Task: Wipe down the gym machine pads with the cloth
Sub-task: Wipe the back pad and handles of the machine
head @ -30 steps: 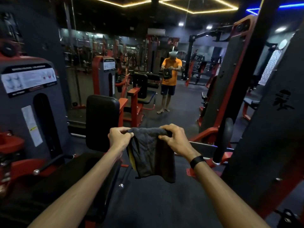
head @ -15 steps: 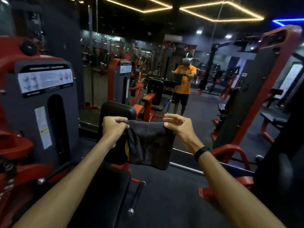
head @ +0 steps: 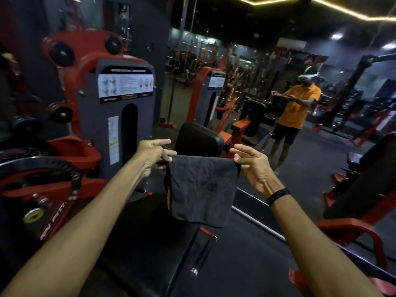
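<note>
Beside the red and grey weight machine (head: 120, 116), the black seat pad (head: 150, 239) and back pad (head: 199, 139) are waiting unwiped. Above the seat, the dark cloth (head: 201, 189) is hanging spread out, probably being squared for wiping. The left hand (head: 155, 155) and right hand (head: 255, 166) are pinching its 2 top corners.

Dark cloth (head: 201, 189) hangs before upright black pad (head: 198, 139).
</note>
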The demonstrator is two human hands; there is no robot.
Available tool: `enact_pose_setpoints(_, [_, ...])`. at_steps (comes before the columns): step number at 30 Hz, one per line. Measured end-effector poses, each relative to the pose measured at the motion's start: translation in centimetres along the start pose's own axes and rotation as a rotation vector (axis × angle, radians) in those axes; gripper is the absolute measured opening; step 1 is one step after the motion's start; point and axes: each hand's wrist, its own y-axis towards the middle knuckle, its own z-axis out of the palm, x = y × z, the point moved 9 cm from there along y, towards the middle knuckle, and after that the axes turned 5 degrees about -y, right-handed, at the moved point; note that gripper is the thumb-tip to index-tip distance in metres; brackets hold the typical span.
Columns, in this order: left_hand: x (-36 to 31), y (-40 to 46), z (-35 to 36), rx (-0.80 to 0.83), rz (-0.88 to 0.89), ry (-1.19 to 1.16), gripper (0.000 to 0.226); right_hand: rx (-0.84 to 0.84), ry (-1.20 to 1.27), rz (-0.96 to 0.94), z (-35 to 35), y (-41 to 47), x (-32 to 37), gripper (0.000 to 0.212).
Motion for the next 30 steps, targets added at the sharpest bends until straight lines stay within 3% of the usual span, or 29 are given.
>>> enact_pose_setpoints(7, [0.6,1.0,-3.8,-0.275,-0.010,0.055,0.046,0.082,-0.087,-0.057,4.6,4.7,-1.6,0.031])
enact_pose_setpoints(12, [1.2,2.2,-4.1,-0.314,-0.052,0.018,0.053,0.287,-0.194,-0.105,7.0,8.2,-2.8,0.048])
enact_pose_setpoints(14, [1.2,2.9,-3.3,-0.318,-0.036,0.111,0.065,0.340,-0.291,-0.156,7.5,9.6,-3.0,0.057])
enact_pose_setpoints(17, [0.5,4.0,-2.6,-0.454,0.048,0.401,0.071,0.427,-0.525,-0.304,8.4,11.4,-3.3,0.067])
enact_pose_setpoints(21, [0.3,3.9,-3.0,-0.615,0.110,0.655,0.049,0.456,-0.827,-0.507,9.0,12.6,-3.6,0.053])
enact_pose_setpoints(26, [0.1,2.7,-4.6,-0.738,0.128,0.778,0.026,0.547,-0.887,-0.581,12.2,13.7,-4.5,0.030])
enact_pose_setpoints(30, [0.2,2.6,-7.2,-0.824,0.061,0.754,0.026,0.569,-0.767,-0.552,15.8,14.4,-5.9,0.039])
